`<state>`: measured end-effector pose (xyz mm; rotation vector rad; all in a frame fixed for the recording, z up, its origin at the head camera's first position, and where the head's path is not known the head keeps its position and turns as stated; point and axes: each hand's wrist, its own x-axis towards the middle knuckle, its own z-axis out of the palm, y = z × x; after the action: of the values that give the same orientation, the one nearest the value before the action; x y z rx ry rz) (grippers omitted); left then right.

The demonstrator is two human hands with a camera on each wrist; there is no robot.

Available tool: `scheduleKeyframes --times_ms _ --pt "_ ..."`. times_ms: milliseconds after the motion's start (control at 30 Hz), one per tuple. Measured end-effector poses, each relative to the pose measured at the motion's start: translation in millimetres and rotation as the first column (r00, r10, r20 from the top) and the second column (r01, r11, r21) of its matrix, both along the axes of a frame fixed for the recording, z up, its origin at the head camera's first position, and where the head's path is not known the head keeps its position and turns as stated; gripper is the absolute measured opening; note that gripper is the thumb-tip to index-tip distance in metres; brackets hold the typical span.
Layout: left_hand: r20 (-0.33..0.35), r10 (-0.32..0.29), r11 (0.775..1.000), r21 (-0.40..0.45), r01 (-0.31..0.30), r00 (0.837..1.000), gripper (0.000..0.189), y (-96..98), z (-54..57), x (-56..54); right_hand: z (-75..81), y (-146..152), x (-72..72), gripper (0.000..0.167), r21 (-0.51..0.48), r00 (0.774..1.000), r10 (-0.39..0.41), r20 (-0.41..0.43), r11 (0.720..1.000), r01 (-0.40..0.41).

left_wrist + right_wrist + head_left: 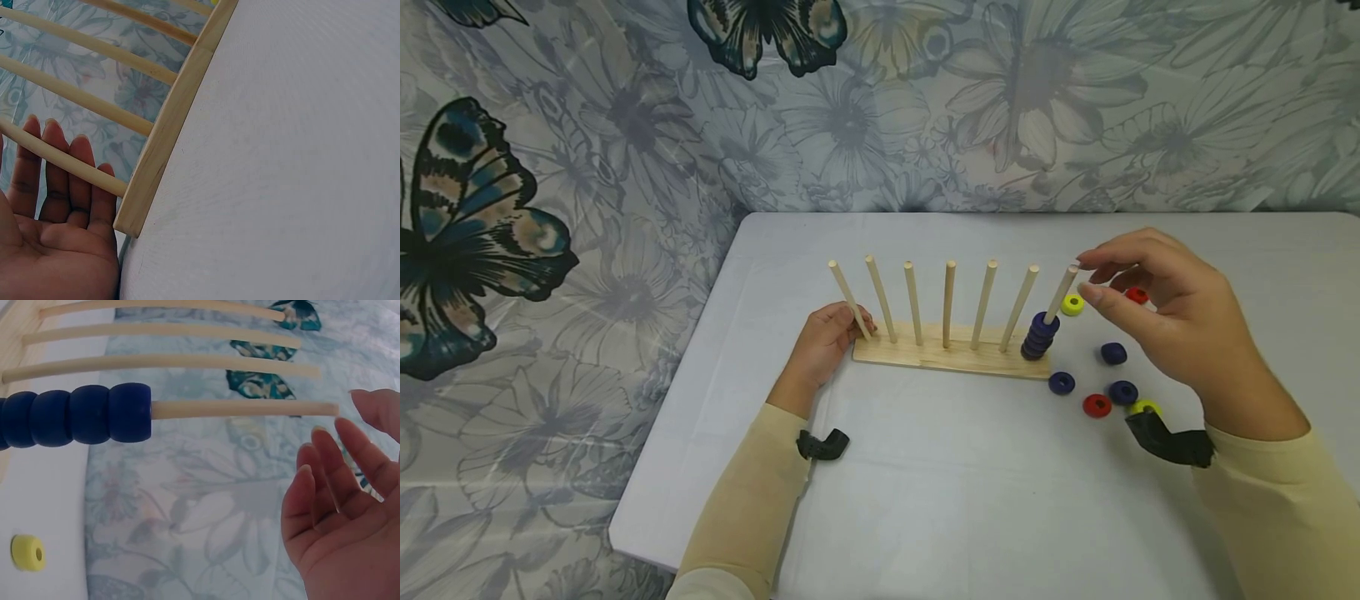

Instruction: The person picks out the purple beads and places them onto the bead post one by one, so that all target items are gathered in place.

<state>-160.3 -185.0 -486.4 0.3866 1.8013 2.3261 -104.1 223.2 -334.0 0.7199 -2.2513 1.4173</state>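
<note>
A wooden peg board (955, 360) with a row of upright pegs stands on the table. At its left end is my left hand (831, 337), its fingers lying straight behind the end peg (69, 161) in the left wrist view. Dark blue beads (1040, 336) are stacked low on the rightmost peg (1062, 293); the other pegs are bare. Level with the top of that peg, my right hand (1180, 321) holds nothing, thumb and fingers apart. In the right wrist view its fingertips (340, 428) come right up to the tip of the peg.
Loose beads lie right of the board: blue ones (1062, 383), a red one (1097, 406) and a yellow one (1072, 304). More beads sit partly behind the right hand and its black wrist strap (1172, 442). A flower-patterned cloth (865, 125) hangs behind the white table (940, 500).
</note>
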Motion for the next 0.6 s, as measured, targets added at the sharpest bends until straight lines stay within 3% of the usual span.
scheduleKeyframes --times_ms 167,367,600 --pt "-0.004 -0.001 1.0 0.006 0.001 1.0 0.044 0.0 -0.6 -0.1 -5.4 4 -0.8 0.03 -0.116 0.998 0.066 0.007 0.991 -0.065" --pt "0.003 0.002 1.0 0.005 -0.002 1.0 0.044 0.2 -0.8 0.0 -11.5 9 -2.1 0.022 -0.312 0.973 0.23 0.011 0.926 -0.215" --pt "-0.001 -0.003 1.0 0.011 0.003 1.0 0.044 0.0 -0.7 0.2 -12.9 14 -0.8 0.022 -0.367 0.952 0.305 0.008 0.887 -0.28"
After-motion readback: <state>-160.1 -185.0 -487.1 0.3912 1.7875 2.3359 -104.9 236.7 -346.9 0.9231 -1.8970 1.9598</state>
